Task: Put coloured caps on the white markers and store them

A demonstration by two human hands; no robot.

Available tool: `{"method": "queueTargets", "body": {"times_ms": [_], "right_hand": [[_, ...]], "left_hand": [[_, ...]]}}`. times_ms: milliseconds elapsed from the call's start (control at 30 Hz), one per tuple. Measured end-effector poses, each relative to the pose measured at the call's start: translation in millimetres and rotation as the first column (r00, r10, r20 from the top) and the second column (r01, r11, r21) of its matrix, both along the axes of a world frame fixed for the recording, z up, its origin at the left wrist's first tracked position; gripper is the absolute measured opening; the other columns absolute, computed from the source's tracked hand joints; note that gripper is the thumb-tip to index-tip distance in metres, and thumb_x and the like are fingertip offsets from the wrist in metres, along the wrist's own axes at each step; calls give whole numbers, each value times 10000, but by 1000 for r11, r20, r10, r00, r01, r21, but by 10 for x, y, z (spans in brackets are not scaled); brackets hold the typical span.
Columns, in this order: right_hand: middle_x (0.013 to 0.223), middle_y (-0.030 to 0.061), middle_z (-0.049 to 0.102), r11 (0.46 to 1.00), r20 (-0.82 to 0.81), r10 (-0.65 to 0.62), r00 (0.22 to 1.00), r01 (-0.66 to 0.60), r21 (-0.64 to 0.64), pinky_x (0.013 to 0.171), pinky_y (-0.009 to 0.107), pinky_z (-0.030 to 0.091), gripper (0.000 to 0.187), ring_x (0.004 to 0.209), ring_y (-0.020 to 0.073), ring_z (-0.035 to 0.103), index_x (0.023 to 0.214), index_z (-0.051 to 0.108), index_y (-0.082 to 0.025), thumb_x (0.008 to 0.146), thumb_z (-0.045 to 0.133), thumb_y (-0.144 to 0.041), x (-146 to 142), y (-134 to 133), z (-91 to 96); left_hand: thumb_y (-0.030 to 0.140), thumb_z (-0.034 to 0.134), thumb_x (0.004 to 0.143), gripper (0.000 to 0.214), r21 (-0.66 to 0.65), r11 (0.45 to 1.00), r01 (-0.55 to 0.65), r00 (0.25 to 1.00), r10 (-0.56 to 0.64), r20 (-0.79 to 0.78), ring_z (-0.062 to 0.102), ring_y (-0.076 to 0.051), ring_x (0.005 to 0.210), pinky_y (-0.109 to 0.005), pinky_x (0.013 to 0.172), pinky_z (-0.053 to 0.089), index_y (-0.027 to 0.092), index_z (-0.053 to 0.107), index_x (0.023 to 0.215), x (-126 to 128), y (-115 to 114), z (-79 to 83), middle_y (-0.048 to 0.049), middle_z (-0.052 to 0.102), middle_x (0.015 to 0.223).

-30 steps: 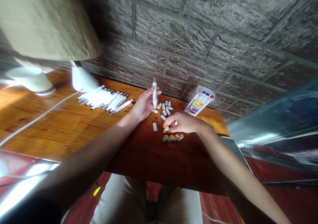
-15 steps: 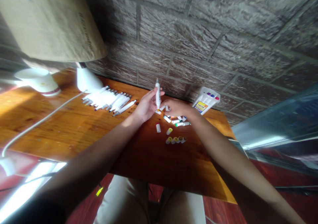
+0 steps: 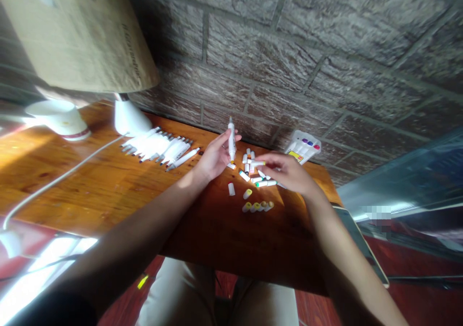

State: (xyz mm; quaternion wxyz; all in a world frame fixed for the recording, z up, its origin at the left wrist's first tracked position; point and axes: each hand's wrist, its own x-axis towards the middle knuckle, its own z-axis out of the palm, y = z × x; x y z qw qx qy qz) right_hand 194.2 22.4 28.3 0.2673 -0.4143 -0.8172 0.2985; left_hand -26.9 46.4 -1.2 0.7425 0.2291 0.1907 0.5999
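Observation:
My left hand (image 3: 213,158) grips a white marker (image 3: 232,140) that stands nearly upright, grey tip at the top and an orange-yellow band at its lower end. To its right, the fingertips of my right hand (image 3: 291,170) pinch a white marker cap (image 3: 257,163) with a yellow end. Under and beside that hand lie several loose caps (image 3: 244,175) with blue, green, orange and dark ends. Closer to me are a red-ended cap (image 3: 231,189), a single yellow-ended cap (image 3: 248,194) and a short row of yellow and tan caps (image 3: 256,207).
Several white markers (image 3: 155,146) lie side by side at the left, by the lamp base (image 3: 130,117). A white cup (image 3: 60,118) and a white cable (image 3: 65,177) are farther left. A clear marker case (image 3: 304,146) stands near the wall; a tablet (image 3: 361,244) lies at the right edge.
My right hand has moved right, away from the left hand, and now shows a yellow-ended cap at its fingertips. More loose caps are uncovered. The left hand keeps holding the marker.

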Motion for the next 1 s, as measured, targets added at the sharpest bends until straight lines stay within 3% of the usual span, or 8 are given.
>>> {"method": "queueTargets", "body": {"times_ms": [100, 200, 367, 567, 733, 867, 1000], "right_hand": [[1114, 91, 771, 983, -116, 16, 993, -36, -178, 864, 348, 554, 324, 957, 223, 723, 1135, 744, -185, 873, 691, -368, 230, -301, -89], [1024, 82, 781, 978, -107, -45, 993, 22, -206, 800, 335, 555, 305, 869, 209, 716, 1087, 764, -174, 843, 717, -350, 304, -413, -201], [903, 66, 764, 974, -37, -9, 999, 0, -226, 687, 307, 528, 321, 728, 181, 674, 1093, 752, -148, 831, 712, -330, 217, -356, -332], [852, 38, 733, 969, 48, 160, 986, -148, -197, 686, 279, 490, 221, 719, 158, 626, 906, 750, -165, 908, 640, -357, 179, -305, -351], [848, 46, 739, 943, 33, 221, 975, -205, -262, 671, 268, 495, 195, 741, 163, 648, 921, 737, -154, 901, 642, -323, 206, -277, -399], [980, 70, 775, 943, -75, 141, 987, -157, -293, 762, 303, 540, 318, 834, 190, 708, 1103, 727, -157, 831, 713, -322, 283, -289, -400], [1125, 86, 773, 990, -111, 20, 994, -36, -137, 908, 339, 523, 282, 1026, 222, 716, 1089, 753, -171, 894, 645, -343, 197, -278, -232]], "left_hand": [[270, 731, 856, 151, -3, 1000, 13, 1000, -13, -20, 556, -60, 502, -197, 428, 406, 145, 702, 936, 23, -4, -16, 10, 731, 779], [275, 733, 852, 168, 7, 1000, 28, 998, -28, -58, 552, -63, 499, -202, 427, 416, 145, 704, 955, 46, -4, -42, 10, 730, 786], [271, 727, 856, 153, 9, 1000, 20, 997, -19, -72, 543, -60, 492, -195, 421, 418, 156, 695, 953, 33, 19, -49, 26, 716, 773], [277, 715, 870, 147, 7, 1000, 23, 996, -22, -91, 539, -57, 488, -195, 416, 415, 151, 688, 940, 49, 21, -57, 24, 707, 762], [271, 712, 871, 152, 6, 999, 45, 991, -43, -127, 535, -54, 493, -193, 417, 406, 150, 682, 957, 67, 13, -54, 27, 703, 768], [270, 673, 900, 125, 5, 999, 43, 989, -42, -138, 537, -53, 494, -191, 429, 404, 160, 682, 959, 65, -3, -28, 24, 706, 768], [287, 660, 912, 125, -13, 999, 34, 988, -36, -150, 522, -46, 477, -186, 427, 389, 168, 685, 940, 74, -11, -31, 25, 706, 759]]}}
